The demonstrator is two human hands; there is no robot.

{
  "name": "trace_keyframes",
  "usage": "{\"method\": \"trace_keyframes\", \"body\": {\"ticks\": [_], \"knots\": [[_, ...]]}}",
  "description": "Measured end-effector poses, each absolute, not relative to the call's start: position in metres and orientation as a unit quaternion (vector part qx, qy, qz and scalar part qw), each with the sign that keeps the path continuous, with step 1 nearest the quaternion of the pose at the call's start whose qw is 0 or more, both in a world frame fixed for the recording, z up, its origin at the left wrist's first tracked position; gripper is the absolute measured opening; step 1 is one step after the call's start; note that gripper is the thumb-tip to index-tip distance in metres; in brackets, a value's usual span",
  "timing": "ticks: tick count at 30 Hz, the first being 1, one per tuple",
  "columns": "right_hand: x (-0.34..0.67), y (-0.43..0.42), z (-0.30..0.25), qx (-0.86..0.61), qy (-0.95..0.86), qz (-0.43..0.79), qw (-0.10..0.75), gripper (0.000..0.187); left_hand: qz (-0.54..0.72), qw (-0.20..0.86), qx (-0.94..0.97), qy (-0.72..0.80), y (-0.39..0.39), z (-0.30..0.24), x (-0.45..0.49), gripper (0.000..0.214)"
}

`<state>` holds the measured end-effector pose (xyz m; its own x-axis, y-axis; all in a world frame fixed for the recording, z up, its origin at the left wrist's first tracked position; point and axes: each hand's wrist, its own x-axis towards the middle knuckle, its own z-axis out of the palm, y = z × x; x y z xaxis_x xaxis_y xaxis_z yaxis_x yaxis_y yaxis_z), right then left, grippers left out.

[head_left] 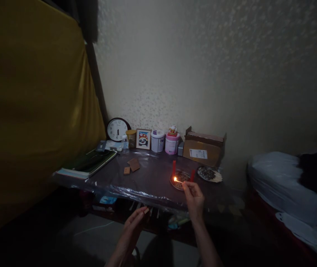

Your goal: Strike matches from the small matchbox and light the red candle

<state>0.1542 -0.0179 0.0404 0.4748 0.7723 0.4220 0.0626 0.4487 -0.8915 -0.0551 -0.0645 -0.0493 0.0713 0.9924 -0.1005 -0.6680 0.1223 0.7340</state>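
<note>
A lit match [178,181] is over a round plate [175,188], on the right half of the tabletop [151,174]; it is a thin pale stick, its tip wrapped in a small orange-white flame [175,179]. The right hand [194,194] has a narrow grip, thumb and fingers pinching the match's end so that the flame points toward ten o'clock. The left hand [134,224], at eight o'clock from the right, has its fingertips closed on a small tan piece [146,210], mostly hidden.

Two red candles stand at the plate: the left candle [174,167] upright at twelve o'clock from the flame, the right candle [192,175] at two o'clock, partly behind the fingers. One more plate [206,180], at one to two o'clock from the right hand, bears a heap of dark-headed matchsticks [216,176], too many to count. Two brown pieces, one larger [134,164] and one smaller [126,170], lie at ten o'clock. Along the wall are two tubs, white [157,141] and pink [172,143], and one cardboard box [204,148].

Clear plastic film [136,193] hangs over the front edge; the left hand is on the near side of it. A broad bare stretch separates the brown pieces from the candle plate, while the match plate sits just beside that plate.
</note>
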Motion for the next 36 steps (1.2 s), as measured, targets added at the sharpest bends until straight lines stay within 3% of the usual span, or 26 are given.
{"method": "trace_keyframes", "body": {"ticks": [24, 36], "knots": [[0.166, -0.015, 0.046, -0.451, -0.408, 0.302, 0.734, 0.021, 0.603, 0.688, 0.27, 0.3, -0.067, -0.049, -0.06, 0.03], [0.172, -0.004, 0.037, -0.456, -0.384, 0.32, 0.736, 0.023, 0.603, 0.707, 0.256, 0.264, -0.046, -0.022, -0.046, 0.028]]}}
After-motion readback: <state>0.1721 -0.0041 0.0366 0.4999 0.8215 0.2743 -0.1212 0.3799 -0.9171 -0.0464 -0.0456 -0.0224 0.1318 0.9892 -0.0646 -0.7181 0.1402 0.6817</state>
